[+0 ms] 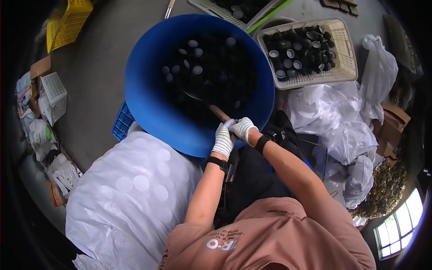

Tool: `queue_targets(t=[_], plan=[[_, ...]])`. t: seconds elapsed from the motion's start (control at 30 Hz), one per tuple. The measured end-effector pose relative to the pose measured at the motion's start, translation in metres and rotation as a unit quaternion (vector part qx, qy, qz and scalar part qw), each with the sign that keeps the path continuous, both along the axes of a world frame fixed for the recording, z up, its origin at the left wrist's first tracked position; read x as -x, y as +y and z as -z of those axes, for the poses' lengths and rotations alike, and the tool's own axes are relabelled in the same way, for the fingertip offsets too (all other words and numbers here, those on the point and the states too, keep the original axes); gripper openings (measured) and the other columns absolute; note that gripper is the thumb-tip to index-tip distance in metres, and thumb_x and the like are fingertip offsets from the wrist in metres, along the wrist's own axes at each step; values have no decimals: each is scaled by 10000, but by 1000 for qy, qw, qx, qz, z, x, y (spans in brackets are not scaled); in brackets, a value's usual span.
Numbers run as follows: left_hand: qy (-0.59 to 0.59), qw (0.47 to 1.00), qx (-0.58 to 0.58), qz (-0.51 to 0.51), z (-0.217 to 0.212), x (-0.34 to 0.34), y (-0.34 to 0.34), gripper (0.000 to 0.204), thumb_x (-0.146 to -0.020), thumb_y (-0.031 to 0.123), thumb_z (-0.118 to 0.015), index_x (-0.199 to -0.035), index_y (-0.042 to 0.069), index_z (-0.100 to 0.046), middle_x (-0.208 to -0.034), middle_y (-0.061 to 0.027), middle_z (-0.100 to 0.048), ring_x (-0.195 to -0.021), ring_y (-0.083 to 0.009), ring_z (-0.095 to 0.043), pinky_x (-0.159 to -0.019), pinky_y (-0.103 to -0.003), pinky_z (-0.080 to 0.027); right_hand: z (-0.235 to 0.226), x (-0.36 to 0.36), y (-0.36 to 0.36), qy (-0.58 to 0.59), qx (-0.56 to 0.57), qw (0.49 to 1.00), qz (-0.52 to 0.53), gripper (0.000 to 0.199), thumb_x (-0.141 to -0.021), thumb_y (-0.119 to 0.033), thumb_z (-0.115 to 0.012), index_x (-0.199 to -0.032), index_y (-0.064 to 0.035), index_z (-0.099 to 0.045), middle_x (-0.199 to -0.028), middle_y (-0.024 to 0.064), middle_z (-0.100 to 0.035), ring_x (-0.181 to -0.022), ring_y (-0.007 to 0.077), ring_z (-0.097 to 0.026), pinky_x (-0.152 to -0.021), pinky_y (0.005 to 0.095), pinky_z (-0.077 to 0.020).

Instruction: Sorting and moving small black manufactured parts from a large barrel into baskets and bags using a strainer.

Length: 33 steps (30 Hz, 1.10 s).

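Observation:
A wide blue tub [143,85] stands right in front of me. Inside lies a mass of dark round caps, several showing pale faces such as the light cap [197,70]. Both my hands wear striped white gloves. My left hand [223,138] and my right hand [243,128] are closed close together on a wooden-handled tool [219,113] over the tub's near rim. From its handle a thin curved metal part reaches down among the caps. Its far end is lost in the dark pile, so I cannot tell its exact kind.
Beyond the tub to the right, a cream crate [345,50] holds many black caps. A bulging white sack [112,220] rests at my left, near a blue basket [121,122]. Plastic bags [335,119] lie at my right. A yellow crate [67,24] and a white basket [55,92] stand far left.

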State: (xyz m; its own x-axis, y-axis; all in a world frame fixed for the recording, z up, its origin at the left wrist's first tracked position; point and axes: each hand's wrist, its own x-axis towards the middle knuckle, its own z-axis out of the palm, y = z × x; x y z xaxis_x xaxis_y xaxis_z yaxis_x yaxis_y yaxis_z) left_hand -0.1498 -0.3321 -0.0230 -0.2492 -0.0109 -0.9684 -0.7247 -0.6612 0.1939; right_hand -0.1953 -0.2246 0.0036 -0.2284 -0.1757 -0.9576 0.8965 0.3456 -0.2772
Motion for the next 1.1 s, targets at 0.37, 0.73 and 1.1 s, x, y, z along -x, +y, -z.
queue_targets(t=[0.37, 0.73, 1.1], plan=[[46, 995, 84, 36, -144, -15, 42, 189, -836, 184, -649, -913, 62, -527, -734, -25, -516, -642, -140, -503, -641, -285, -450, -153, -29, 65, -120, 157, 972, 126, 267, -788, -303, -733, -811, -47, -662, -581, 13, -565, -407, 87, -476, -369, 241, -326], [56, 993, 69, 73, -108, -37, 40, 410, -956, 323, -574, -1304, 119, -503, -976, -99, -639, -821, -181, -631, -766, -329, -536, 38, 16, 16, 94, -316, 935, -131, 481, -940, -507, -456, -1013, -108, -714, -909, 135, -721, -907, 285, -700, -720, 380, -525], [46, 992, 104, -51, -152, -100, -49, 298, -969, 222, -513, -1179, 19, -576, -921, -121, -672, -776, -175, -647, -741, -287, -529, -42, 99, -9, 267, -110, 751, -594, 300, -899, -261, -508, -1068, -87, -685, -964, 143, -700, -885, 266, -697, -684, 366, -543]])
